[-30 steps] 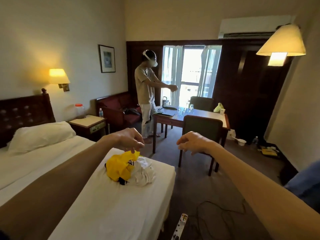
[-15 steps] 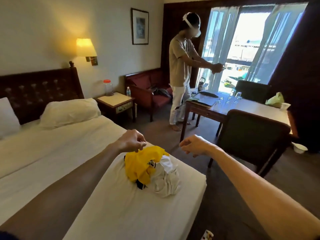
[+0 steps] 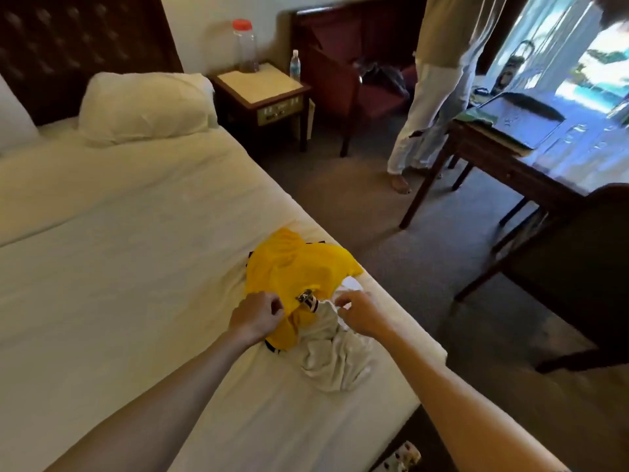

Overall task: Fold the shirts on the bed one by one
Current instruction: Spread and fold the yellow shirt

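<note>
Head view: both hands are reaching into the heap beside the white bed's [image 3: 143, 253] edge.
Left hand [image 3: 256, 317] is pinching the crumpled yellow shirt [image 3: 299, 270]; right hand [image 3: 361, 314], fingers narrowed, is touching the rumpled white shirt [image 3: 335, 352]. Lift yellow alone.

Two crumpled shirts on the bed: one yellow shirt [image 3: 299, 270], one white shirt [image 3: 335, 352]. Two hands (both bare). Two pillows, one nightstand [image 3: 262, 93], one water bottle [image 3: 294, 65], one red-lidded jar [image 3: 245, 46].

Dim, warm room; daylight glares through the window [image 3: 592, 63]; edges blurred and bowed.
</note>
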Motion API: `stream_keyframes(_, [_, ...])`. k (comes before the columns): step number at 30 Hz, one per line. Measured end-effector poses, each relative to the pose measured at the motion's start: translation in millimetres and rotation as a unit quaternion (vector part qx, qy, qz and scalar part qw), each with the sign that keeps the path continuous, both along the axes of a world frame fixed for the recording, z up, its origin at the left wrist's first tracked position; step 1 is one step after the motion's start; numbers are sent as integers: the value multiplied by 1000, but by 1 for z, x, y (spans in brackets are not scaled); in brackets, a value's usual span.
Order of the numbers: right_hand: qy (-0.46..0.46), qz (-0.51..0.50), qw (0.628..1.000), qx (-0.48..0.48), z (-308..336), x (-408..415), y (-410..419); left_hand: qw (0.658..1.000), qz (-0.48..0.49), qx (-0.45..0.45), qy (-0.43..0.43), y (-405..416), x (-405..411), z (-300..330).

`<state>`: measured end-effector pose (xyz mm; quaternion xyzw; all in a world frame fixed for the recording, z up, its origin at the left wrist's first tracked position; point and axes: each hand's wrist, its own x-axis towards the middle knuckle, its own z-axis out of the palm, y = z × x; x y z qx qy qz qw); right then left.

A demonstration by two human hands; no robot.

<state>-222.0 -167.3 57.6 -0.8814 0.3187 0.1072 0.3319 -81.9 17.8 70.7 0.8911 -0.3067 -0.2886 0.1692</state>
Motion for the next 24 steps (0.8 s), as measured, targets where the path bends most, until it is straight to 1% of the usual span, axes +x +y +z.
stream_keyframes(4, [34,44,998,2,-83,37,-26,998,40,40,12,-24,7,-82])
stream_keyframes(6, [59,53,997,-18,-121,51,-34,995,62,71,22,-29,10,-119])
stream_keyframes(9, [122,83,987,-64,-168,65,-40,992,70,99,42,-31,17,-165])
stream_keyframes(11, [144,106,979,-94,-192,72,-44,990,50,120,60,-32,22,-190])
stream_keyframes(13, [157,117,975,-102,-208,77,-46,989,29,129,69,-33,25,-208])
stream_keyframes(16, [168,115,974,-99,-218,82,-48,992,44,98,66,-35,25,-222])
stream_keyframes(18, [146,112,976,-118,-216,83,-48,994,76,59,49,-35,23,-224])
stream_keyframes(19, [119,99,980,-121,-211,83,-48,994,93,45,35,-34,22,-222])
stream_keyframes(21, [30,62,989,-129,-196,83,-49,992,120,23,1,-32,22,-211])
stream_keyframes(22, [-19,54,989,-138,-186,84,-49,991,132,9,-15,-32,23,-203])
stream_keyframes(24, [-90,52,983,-154,-159,89,-48,985,165,-38,-34,-30,27,-179])
